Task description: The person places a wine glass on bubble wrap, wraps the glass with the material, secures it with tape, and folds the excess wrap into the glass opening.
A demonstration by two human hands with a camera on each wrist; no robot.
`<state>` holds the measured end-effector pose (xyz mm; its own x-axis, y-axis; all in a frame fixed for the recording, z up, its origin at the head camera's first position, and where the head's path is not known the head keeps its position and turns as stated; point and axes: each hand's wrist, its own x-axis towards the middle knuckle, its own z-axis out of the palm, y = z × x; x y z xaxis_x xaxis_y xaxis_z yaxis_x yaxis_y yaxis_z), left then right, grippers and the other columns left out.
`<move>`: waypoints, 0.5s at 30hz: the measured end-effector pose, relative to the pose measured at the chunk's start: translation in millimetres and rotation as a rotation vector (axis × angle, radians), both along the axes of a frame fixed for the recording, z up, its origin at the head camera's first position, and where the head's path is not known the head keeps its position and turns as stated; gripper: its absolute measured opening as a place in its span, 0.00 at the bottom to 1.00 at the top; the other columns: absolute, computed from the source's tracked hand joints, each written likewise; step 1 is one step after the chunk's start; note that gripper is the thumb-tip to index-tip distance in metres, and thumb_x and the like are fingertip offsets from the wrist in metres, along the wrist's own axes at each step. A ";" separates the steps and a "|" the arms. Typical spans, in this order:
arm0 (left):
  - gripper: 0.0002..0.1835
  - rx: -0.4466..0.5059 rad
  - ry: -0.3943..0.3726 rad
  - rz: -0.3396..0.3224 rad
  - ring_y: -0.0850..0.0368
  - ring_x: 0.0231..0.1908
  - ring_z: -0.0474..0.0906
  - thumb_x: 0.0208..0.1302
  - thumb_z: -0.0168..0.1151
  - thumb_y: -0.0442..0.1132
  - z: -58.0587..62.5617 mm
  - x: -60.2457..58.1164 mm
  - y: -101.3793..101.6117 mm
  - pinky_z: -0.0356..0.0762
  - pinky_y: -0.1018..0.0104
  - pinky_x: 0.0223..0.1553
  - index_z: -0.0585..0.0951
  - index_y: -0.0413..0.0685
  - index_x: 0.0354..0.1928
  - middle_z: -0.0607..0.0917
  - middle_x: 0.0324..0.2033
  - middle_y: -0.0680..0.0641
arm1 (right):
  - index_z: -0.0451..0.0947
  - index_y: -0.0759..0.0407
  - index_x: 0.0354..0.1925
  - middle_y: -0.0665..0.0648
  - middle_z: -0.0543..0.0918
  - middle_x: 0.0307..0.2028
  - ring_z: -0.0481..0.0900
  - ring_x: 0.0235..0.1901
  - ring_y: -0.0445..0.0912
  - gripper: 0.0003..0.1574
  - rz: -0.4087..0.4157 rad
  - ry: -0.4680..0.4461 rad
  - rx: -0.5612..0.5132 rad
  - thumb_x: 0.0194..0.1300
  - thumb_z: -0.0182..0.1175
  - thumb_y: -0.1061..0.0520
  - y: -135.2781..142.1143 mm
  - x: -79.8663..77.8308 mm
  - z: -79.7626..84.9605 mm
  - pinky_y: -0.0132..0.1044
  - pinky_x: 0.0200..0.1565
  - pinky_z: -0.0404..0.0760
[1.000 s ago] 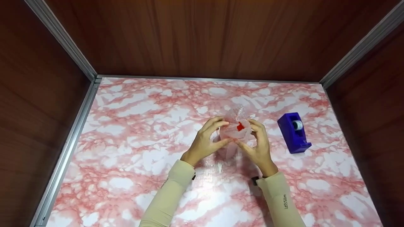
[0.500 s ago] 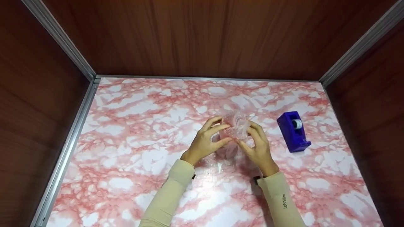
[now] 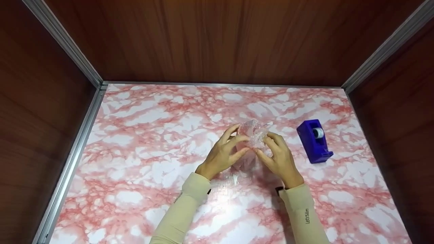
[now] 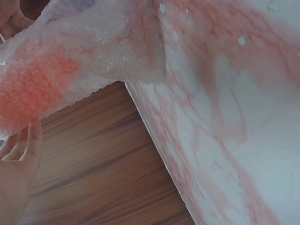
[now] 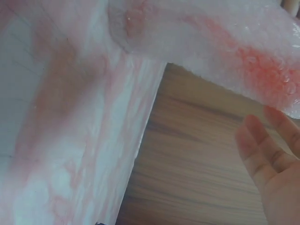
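Note:
Clear bubble wrap stands bunched between both hands near the middle of the table. Through its bubbles a red thing shows in the left wrist view; its kind cannot be told. My left hand holds the wrap from the left, with fingers and thumb curved about its upper part. From the right, my right hand pinches the crumpled top edge, its thumb close to the left thumb. In the right wrist view some fingers of the right hand lie just below the wrap's side.
A purple-blue tape dispenser with a roll of clear tape stands right of the hands. A small shiny whitish mark lies in front of the wrap on the marbled table. Wooden panels enclose the back and sides.
The wrap's upper end has been folded down over the opening, and the bare red patch is now covered. My right fingers have moved slightly inward onto the crumpled top.

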<state>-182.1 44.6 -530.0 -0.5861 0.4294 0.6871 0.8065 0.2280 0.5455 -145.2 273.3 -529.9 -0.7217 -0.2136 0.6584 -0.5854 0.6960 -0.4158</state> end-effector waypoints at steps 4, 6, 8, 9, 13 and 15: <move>0.13 -0.044 -0.009 -0.001 0.49 0.64 0.68 0.71 0.63 0.45 0.3 0.5 -1.5 0.73 0.67 0.58 0.83 0.51 0.53 0.64 0.69 0.35 | 0.81 0.61 0.49 0.68 0.78 0.54 0.75 0.53 0.62 0.21 0.017 0.013 -0.020 0.61 0.71 0.52 -1.7 -0.9 0.1 0.56 0.51 0.75; 0.12 -0.060 -0.025 -0.008 0.49 0.65 0.68 0.71 0.62 0.45 1.0 0.3 -2.2 0.73 0.67 0.58 0.84 0.50 0.51 0.64 0.69 0.35 | 0.81 0.61 0.51 0.69 0.77 0.55 0.73 0.54 0.63 0.23 0.026 0.042 -0.020 0.64 0.69 0.48 -2.8 -1.4 0.2 0.55 0.49 0.75; 0.11 -0.067 -0.045 -0.019 0.50 0.62 0.71 0.72 0.62 0.45 2.4 -0.4 -2.6 0.74 0.67 0.56 0.84 0.49 0.49 0.64 0.69 0.35 | 0.81 0.61 0.51 0.69 0.76 0.56 0.71 0.55 0.63 0.24 0.027 0.076 -0.025 0.66 0.67 0.46 -4.8 -1.0 1.5 0.53 0.48 0.75; 0.11 -0.068 -0.055 -0.024 0.49 0.60 0.73 0.71 0.63 0.46 3.4 -0.9 -2.7 0.75 0.66 0.56 0.85 0.49 0.49 0.64 0.69 0.35 | 0.81 0.61 0.51 0.70 0.75 0.57 0.71 0.56 0.64 0.24 0.025 0.095 -0.030 0.66 0.67 0.46 -6.1 -0.6 2.5 0.52 0.48 0.75; 0.12 -0.076 -0.082 -0.032 0.50 0.54 0.76 0.71 0.63 0.46 7.9 -2.7 -3.5 0.77 0.62 0.53 0.86 0.48 0.47 0.65 0.68 0.36 | 0.80 0.65 0.52 0.69 0.76 0.57 0.70 0.55 0.64 0.26 0.018 0.176 -0.079 0.60 0.71 0.51 -13.0 2.4 8.3 0.48 0.52 0.71; 0.12 -0.083 -0.089 -0.034 0.49 0.53 0.77 0.70 0.64 0.46 9.6 -2.9 -4.0 0.78 0.61 0.52 0.86 0.47 0.47 0.65 0.68 0.37 | 0.81 0.65 0.52 0.67 0.79 0.54 0.72 0.51 0.63 0.25 0.031 0.213 -0.095 0.58 0.72 0.55 -16.6 4.0 11.0 0.47 0.53 0.70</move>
<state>-185.0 40.6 -520.4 -0.6276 0.5028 0.5943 0.7635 0.2487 0.5960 -141.2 256.7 -518.9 -0.5586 -0.1634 0.8132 -0.6870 0.6405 -0.3433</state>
